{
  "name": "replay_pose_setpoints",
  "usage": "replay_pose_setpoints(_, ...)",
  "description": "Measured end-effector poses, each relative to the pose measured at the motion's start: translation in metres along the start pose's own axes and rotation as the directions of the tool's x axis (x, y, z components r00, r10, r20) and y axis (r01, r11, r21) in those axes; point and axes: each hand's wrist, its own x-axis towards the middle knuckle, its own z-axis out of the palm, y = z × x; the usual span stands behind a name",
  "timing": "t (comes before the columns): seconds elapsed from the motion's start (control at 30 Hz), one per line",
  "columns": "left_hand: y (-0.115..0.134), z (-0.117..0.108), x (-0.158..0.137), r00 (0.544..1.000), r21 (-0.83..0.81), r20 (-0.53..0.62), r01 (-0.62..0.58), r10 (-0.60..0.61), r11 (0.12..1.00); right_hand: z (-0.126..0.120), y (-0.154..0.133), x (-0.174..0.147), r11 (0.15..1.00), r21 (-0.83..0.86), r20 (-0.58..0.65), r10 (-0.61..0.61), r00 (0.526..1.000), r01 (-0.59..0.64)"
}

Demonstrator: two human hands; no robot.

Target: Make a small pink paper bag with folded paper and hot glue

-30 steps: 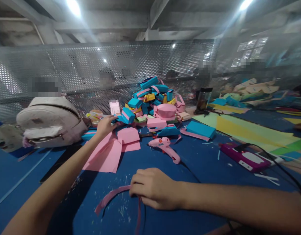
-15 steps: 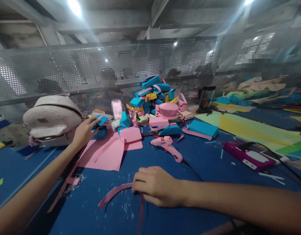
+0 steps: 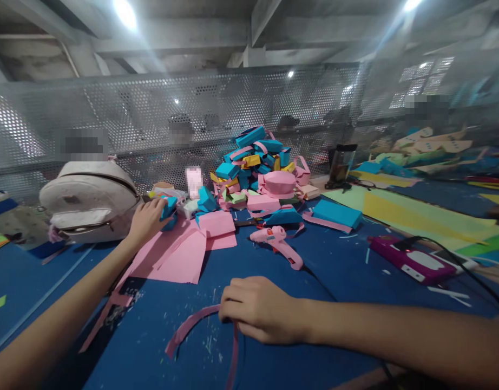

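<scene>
Resting low over the table, my right hand (image 3: 257, 309) is closed around a narrow pink paper strip (image 3: 192, 323); one end curves left and another length hangs toward the front edge. My left hand (image 3: 148, 218) reaches out at the left, its fingers closed on a small folded blue paper box (image 3: 168, 210), partly hidden by the fingers. Beneath and beside that hand lie pink paper sheets (image 3: 180, 257). A pink glue gun (image 3: 278, 242) lies on its side beyond my right hand, its cord trailing right.
A heap of blue, yellow and pink paper boxes (image 3: 253, 162) stands against the perforated metal screen (image 3: 144, 108). At left is a white backpack (image 3: 91, 203). To the right are a purple device (image 3: 412, 260) with a cable, a dark-lidded bottle (image 3: 342, 165) and yellow-green sheets (image 3: 420, 214).
My left hand has shifted slightly and turned over the blue paper box; the pink strip seen there before no longer shows. My right hand stays put, while its strip's free end dips a little.
</scene>
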Motion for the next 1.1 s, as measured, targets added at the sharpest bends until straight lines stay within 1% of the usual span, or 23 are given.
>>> replay_pose_setpoints(0.13, 0.025, 0.0, 0.013, 0.999, -0.058, -0.036, -0.039, 0.037, 0.998, 0.0, 0.0, 0.0, 1.0, -0.006, 0.002, 0.001, 1.0, -0.001)
replay_pose_setpoints(0.27, 0.057, -0.008, 0.022, 0.991, -0.167, -0.022, -0.133, 0.131, 0.977, -0.002, 0.0, -0.001, 1.0, -0.011, 0.001, -0.009, 1.0, 0.009)
replay_pose_setpoints(0.33, 0.073, -0.014, 0.022, 0.978, -0.241, 0.012, -0.198, 0.207, 0.95, -0.002, 0.0, -0.001, 1.0, -0.007, 0.007, -0.01, 1.0, 0.01)
replay_pose_setpoints(0.43, 0.097, -0.021, 0.018, 0.94, -0.345, 0.066, -0.292, 0.334, 0.892, -0.002, 0.0, 0.0, 1.0, -0.007, 0.013, -0.004, 1.0, 0.004)
replay_pose_setpoints(0.5, 0.11, -0.02, 0.014, 0.924, -0.378, 0.099, -0.308, 0.369, 0.873, -0.002, -0.001, 0.0, 1.0, -0.008, 0.014, -0.002, 1.0, 0.002)
replay_pose_setpoints(0.57, 0.121, -0.016, 0.012, 0.931, -0.379, 0.131, -0.27, 0.34, 0.885, -0.002, -0.002, 0.0, 1.0, -0.007, 0.015, 0.001, 1.0, -0.001)
replay_pose_setpoints(0.63, 0.129, -0.01, 0.012, 0.947, -0.365, 0.163, -0.204, 0.278, 0.909, -0.003, -0.002, 0.0, 1.0, 0.0, 0.018, 0.005, 1.0, -0.005)
replay_pose_setpoints(0.77, 0.136, -0.009, 0.021, 0.965, -0.364, 0.195, -0.094, 0.174, 0.927, -0.003, -0.003, 0.0, 1.0, 0.001, 0.018, 0.0, 1.0, 0.0)
replay_pose_setpoints(0.83, 0.135, -0.014, 0.026, 0.974, -0.387, 0.181, -0.058, 0.137, 0.92, -0.003, -0.003, -0.001, 1.0, -0.012, 0.012, -0.005, 1.0, 0.005)
replay_pose_setpoints(0.93, 0.129, -0.028, 0.032, 0.987, -0.452, 0.131, -0.026, 0.095, 0.892, -0.003, -0.003, -0.002, 1.0, -0.021, 0.0, -0.007, 1.0, 0.007)
replay_pose_setpoints(1.03, 0.121, -0.045, 0.033, 0.997, -0.552, 0.068, 0.002, 0.043, 0.834, -0.004, -0.004, -0.003, 1.0, -0.013, -0.009, -0.002, 1.0, 0.001)
replay_pose_setpoints(1.1, 0.116, -0.058, 0.029, 0.999, -0.63, 0.042, 0.033, -0.009, 0.776, -0.004, -0.004, -0.003, 1.0, -0.009, -0.017, 0.004, 1.0, -0.004)
